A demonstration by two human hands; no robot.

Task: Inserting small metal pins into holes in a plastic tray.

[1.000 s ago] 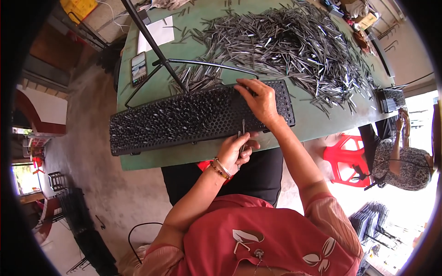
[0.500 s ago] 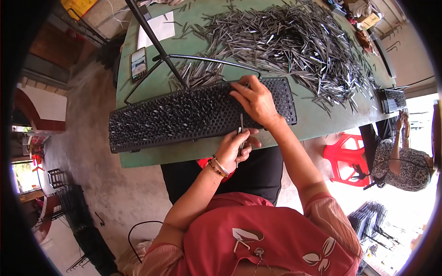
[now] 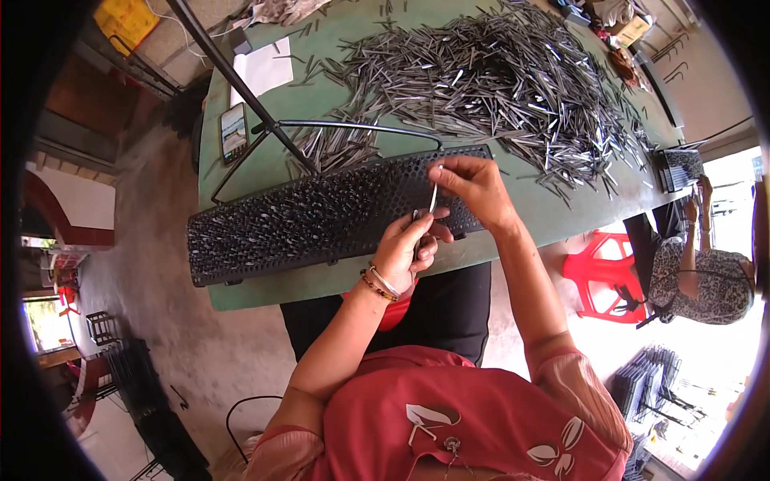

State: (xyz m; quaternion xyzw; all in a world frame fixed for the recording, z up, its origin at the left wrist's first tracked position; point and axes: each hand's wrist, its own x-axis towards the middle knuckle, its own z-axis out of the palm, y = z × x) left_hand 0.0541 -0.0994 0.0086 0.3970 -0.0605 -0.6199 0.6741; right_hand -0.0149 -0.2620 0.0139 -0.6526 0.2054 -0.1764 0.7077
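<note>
A long black perforated rack [image 3: 321, 212] lies along the near edge of the green table. Thin dark metal strips [image 3: 265, 228] stand upright in the holes over its left and middle parts; bare holes show toward the right end. My left hand [image 3: 409, 248], with bracelets at the wrist, is closed around a few metal strips in front of the rack. Above it, my right hand [image 3: 475, 188] pinches the upper end of one shiny metal strip [image 3: 434, 196], whose lower end is at my left fingertips. A large heap of loose strips [image 3: 497, 88] covers the table beyond.
A black metal stand [image 3: 228, 76] rises over the rack's left part. A phone [image 3: 233, 132] and white paper [image 3: 265, 70] lie at the table's left. To the right are a red plastic stool [image 3: 593, 272] and another person [image 3: 698, 280] beside a smaller rack [image 3: 682, 170].
My right hand has come off the rack's top, moving right and nearer, and now pinches a strip at my left fingers. The rack's right end has shifted left in view.
</note>
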